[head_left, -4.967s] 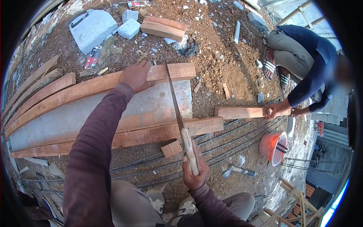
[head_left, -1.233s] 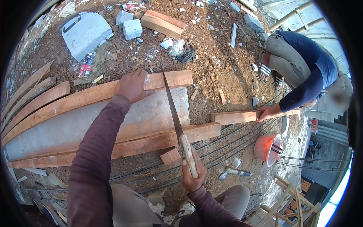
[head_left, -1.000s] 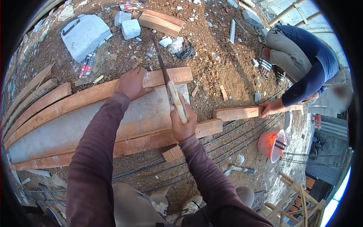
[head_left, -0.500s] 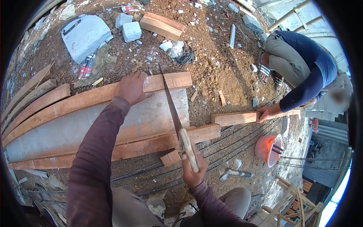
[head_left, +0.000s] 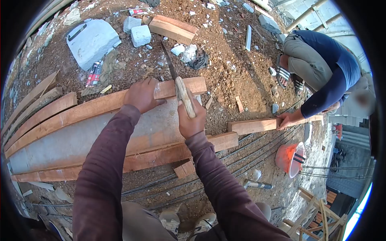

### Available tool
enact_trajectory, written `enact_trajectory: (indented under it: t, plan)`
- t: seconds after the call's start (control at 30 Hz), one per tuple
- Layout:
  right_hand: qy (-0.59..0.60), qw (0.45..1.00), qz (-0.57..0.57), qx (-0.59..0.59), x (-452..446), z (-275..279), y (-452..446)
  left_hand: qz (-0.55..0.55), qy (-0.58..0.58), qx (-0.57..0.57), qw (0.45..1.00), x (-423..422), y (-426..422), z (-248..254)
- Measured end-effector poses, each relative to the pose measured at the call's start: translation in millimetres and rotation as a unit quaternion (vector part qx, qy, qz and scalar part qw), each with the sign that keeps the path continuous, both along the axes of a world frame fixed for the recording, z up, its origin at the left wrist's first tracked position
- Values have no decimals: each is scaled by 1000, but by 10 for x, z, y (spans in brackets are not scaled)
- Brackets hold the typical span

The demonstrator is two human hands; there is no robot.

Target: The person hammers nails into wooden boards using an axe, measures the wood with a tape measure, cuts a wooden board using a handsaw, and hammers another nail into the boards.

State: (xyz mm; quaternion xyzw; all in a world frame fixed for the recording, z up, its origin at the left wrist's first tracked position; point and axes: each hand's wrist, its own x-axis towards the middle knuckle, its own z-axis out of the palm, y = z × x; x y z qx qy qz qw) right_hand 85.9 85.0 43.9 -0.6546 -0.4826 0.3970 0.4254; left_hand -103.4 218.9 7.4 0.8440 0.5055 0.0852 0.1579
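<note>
My left hand (head_left: 141, 95) is wrapped over the upper wooden beam (head_left: 84, 109), its fingers closed on the wood near the right end. In my right hand (head_left: 190, 116) is the pale wooden handle of a handsaw (head_left: 169, 60), its fingers wrapped round it. The handle lies over the beam's end section, just right of my left hand, and the blade points up and away past the beam. A grey board (head_left: 92, 134) lies between this beam and a lower beam (head_left: 161, 156). Under the lower beam sits a short wood block (head_left: 185, 169).
A crouching person (head_left: 321, 64) at the right has a hand on another beam (head_left: 253, 126). Nearby are an orange bucket (head_left: 286, 158), a hammer (head_left: 258, 185) and steel bars (head_left: 245, 156). White blocks (head_left: 93, 43) and a short beam piece (head_left: 173, 29) lie on the soil beyond.
My right hand and the saw have moved up and forward, so the handle now overlaps the upper beam. My left hand stays on the beam.
</note>
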Motion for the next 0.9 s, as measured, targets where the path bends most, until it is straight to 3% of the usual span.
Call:
enact_trajectory:
  t: [0.1,0.2,0.27,0.33,0.4,0.43,0.53,0.6,0.67,0.7,0.73,0.8,0.9]
  plan:
    - [11,998,0,54,39,-39,-235,-7,1,-4,1000,48,-24,20]
    - [3,999,3,48,147,378,-1274,4,6,10,1000,-10,34,0]
    - [-22,996,-17,79,54,191,-1082,1,5,-6,1000,49,-41,-15]
    - [4,995,-9,99,47,-216,-152,1,-8,9,1000,35,13,-19]
    - [-20,998,30,45,61,-201,172,-3,-6,-9,1000,33,-26,10]
    - [-36,998,50,5,89,-135,113,-9,-6,-16,1000,49,-123,-44]
    - [-86,993,5,87,138,328,-1075,-14,0,3,1000,20,38,-46]
    - [-43,997,-10,58,162,262,-1327,-4,4,-2,1000,27,-18,-43]
    - [-38,998,-16,47,106,42,-919,-3,8,-25,1000,37,-86,-22]
    - [-25,995,-19,97,75,-114,-348,2,9,-22,1000,39,-20,13]
    - [-11,999,-3,49,24,-76,-4,-2,8,-11,1000,4,-26,-1]
    - [-9,1000,4,26,50,34,-32,-12,-5,6,1000,27,-18,-41]
    - [-19,997,-27,74,96,283,-1122,-9,0,27,1000,20,-34,-47]
